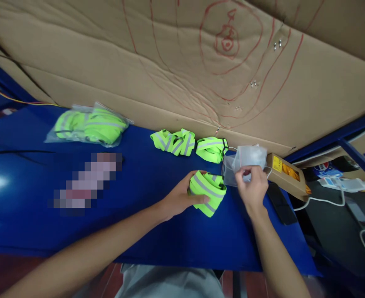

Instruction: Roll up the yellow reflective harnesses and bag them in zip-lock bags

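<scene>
My left hand (182, 196) is closed around a folded neon-yellow reflective strap (209, 190) with silver stripes, held at the middle of the blue table (145, 186). To its right, my right hand (253, 188) pinches the near edge of a clear plastic bag (250, 156) among thin, see-through bags by the cardboard. Just behind the held strap lies another folded strap (211, 150) with a black buckle or fastener. Beside that one, on the left, sits a looser bundle of the same strap (174, 142).
A clear bag packed with neon straps (90, 126) lies at the back left, near a blurred-out item (89, 180). On the right are a dark phone (281, 203), a small cardboard box (288, 176) and a white cable (323, 200). A marked cardboard sheet (170, 91) walls the back.
</scene>
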`<state>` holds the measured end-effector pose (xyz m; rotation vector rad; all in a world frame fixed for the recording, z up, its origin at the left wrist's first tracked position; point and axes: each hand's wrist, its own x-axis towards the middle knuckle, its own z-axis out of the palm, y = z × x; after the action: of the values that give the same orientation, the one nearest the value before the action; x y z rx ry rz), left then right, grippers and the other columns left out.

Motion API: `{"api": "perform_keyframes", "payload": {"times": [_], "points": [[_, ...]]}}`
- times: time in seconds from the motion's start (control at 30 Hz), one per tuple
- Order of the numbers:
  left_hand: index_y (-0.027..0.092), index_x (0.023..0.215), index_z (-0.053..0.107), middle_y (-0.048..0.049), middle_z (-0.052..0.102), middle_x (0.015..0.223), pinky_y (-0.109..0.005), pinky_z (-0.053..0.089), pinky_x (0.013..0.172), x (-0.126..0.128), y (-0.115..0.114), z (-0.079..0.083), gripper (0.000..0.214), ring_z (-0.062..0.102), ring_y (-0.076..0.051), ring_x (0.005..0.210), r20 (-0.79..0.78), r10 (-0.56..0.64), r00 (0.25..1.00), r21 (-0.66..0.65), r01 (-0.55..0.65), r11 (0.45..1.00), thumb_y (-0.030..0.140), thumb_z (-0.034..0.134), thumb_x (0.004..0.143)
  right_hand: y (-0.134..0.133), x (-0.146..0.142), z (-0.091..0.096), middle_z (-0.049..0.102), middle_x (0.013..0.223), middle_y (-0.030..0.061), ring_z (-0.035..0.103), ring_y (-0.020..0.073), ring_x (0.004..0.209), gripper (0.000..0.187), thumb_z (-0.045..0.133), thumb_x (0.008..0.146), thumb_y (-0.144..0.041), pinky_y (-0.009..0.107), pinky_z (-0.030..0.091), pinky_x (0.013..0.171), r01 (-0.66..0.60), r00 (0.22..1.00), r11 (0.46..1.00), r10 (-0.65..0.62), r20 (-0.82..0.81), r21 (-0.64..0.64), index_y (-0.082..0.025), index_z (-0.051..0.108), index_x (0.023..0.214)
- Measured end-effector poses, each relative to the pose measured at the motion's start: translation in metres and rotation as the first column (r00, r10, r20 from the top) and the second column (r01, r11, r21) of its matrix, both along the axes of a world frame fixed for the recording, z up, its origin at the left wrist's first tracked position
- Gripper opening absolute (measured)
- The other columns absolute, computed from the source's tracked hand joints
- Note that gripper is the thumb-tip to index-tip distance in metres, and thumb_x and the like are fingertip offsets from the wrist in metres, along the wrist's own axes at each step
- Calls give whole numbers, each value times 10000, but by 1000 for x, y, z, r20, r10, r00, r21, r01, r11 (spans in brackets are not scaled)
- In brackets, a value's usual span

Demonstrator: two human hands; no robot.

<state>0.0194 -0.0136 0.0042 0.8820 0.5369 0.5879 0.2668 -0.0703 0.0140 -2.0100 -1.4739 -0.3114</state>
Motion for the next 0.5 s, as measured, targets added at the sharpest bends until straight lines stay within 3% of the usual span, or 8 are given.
{"api": "perform_keyframes", "payload": {"times": [0.07, 0.17, 0.23, 0.3, 0.4, 0.5], "points": [[242, 1395, 506, -62, 725, 1206, -351, 536, 965, -4, 0, 4, 943, 696, -240, 1100, 93, -91, 992, 4, 91, 996, 202, 994, 589, -8, -20, 7, 700, 852, 81, 630, 250, 828, 81, 582, 914, -241, 396, 440, 849, -198, 973, 978, 189, 134, 58, -215, 622, 848], [222, 1273, 563, -40, 715, 1143, -324, 526, 946, -10, -1, 7, 828, 687, -217, 1067, 171, -217, 961, 50, 212, 976, 187, 1000, 570, -13, -44, 8, 688, 837, 49, 599, 207, 734, 112, 564, 914, -124, 352, 434, 763, -380, 909, 923, 384, 159, -58, -216, 586, 853], [207, 1164, 587, -8, 704, 1055, -302, 522, 908, -12, -2, 6, 702, 682, -195, 1014, 122, -266, 956, 93, 256, 962, 178, 990, 590, -13, -51, 6, 683, 825, 33, 592, 191, 702, 144, 546, 928, -86, 333, 437, 733, -420, 897, 895, 435, 82, -149, -214, 595, 886], [204, 1159, 590, -3, 702, 1041, -312, 524, 901, -10, -3, 1, 661, 681, -197, 1006, 36, -299, 954, 100, 294, 951, 177, 974, 621, -11, -51, 5, 685, 853, 30, 620, 190, 749, 134, 552, 952, -106, 313, 458, 727, -514, 858, 843, 507, -83, -160, -219, 624, 959], [192, 1249, 599, -56, 730, 1157, -383, 534, 956, -5, 0, -7, 723, 689, -251, 1085, -23, -332, 943, 48, 333, 942, 199, 967, 626, -9, -45, 6, 670, 889, 35, 633, 183, 790, 125, 598, 965, -170, 287, 491, 695, -645, 723, 764, 596, -350, -31, -229, 675, 1044], [174, 1284, 646, -94, 750, 1219, -420, 533, 1000, -2, 5, -8, 747, 700, -290, 1129, -60, -350, 935, 31, 353, 935, 206, 969, 610, -7, -40, 9, 684, 910, 47, 649, 177, 796, 139, 620, 982, -200, 292, 526, 701, -653, 656, 754, 611, -443, 74, -231, 738, 1049]]}}
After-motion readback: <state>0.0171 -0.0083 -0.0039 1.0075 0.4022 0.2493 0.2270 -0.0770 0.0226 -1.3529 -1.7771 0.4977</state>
